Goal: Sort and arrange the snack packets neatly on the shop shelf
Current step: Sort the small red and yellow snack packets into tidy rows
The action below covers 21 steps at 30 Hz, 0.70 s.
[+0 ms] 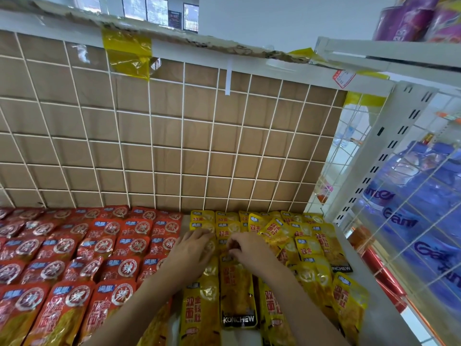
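Red snack packets (82,258) lie in overlapping rows over the left half of the shelf. Yellow snack packets (306,245) fill the right half, some askew. My left hand (192,250) rests flat with straight fingers on the yellow packets at the border between the two colours. My right hand (247,250) has its fingers curled, pinching the top edge of a yellow packet (237,290) with a black KONCHEW band that lies lengthwise in the middle of the yellow pile.
A white wire grid backed with brown cardboard (162,136) stands behind the packets. A white shelf upright (389,151) and wire side panel (409,221) close the right side, with blue packs (424,196) beyond. Purple tubs (411,18) sit on the upper shelf.
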Each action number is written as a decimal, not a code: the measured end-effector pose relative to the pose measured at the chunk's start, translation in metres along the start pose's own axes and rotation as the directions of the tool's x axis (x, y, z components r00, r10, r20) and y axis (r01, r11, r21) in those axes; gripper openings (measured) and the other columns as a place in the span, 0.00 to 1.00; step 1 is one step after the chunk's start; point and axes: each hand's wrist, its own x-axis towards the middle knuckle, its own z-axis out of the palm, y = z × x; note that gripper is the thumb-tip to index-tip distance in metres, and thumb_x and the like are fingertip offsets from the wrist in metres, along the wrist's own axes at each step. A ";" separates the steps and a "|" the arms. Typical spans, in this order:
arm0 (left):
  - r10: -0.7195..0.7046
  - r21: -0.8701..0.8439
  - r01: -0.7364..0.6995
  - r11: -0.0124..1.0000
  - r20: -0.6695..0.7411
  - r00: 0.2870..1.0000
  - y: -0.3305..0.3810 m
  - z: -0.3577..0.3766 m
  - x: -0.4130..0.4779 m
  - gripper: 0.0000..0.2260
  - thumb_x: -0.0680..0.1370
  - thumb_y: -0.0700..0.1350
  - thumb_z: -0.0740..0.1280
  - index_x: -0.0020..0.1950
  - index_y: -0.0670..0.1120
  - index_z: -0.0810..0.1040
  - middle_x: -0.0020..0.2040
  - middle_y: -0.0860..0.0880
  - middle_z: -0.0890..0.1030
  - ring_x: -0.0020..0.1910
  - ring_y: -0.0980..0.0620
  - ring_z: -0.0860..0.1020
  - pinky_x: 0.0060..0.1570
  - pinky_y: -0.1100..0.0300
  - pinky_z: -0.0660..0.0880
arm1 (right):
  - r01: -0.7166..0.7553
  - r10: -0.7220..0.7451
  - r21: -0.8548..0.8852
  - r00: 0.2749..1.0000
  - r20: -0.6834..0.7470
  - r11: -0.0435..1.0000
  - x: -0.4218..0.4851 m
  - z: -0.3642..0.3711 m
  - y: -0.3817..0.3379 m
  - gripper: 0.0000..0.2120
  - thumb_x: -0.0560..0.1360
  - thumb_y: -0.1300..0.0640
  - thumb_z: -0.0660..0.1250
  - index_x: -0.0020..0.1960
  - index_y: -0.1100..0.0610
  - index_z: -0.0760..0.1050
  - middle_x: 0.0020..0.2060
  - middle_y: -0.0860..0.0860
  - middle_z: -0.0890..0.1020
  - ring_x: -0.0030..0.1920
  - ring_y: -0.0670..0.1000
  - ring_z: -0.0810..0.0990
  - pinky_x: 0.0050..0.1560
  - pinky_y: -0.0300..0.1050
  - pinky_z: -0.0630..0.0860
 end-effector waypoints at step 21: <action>0.065 0.078 -0.073 0.994 0.105 0.992 0.011 0.011 -0.014 0.44 0.60 0.73 0.41 0.74 0.58 0.57 0.71 0.59 0.59 0.71 0.56 0.55 0.70 0.58 0.52 | -0.042 0.043 -0.269 0.999 -0.002 0.962 0.027 -0.012 0.025 0.13 0.73 0.46 0.67 0.51 0.55 0.77 0.53 0.51 0.75 0.56 0.52 0.72 0.54 0.45 0.69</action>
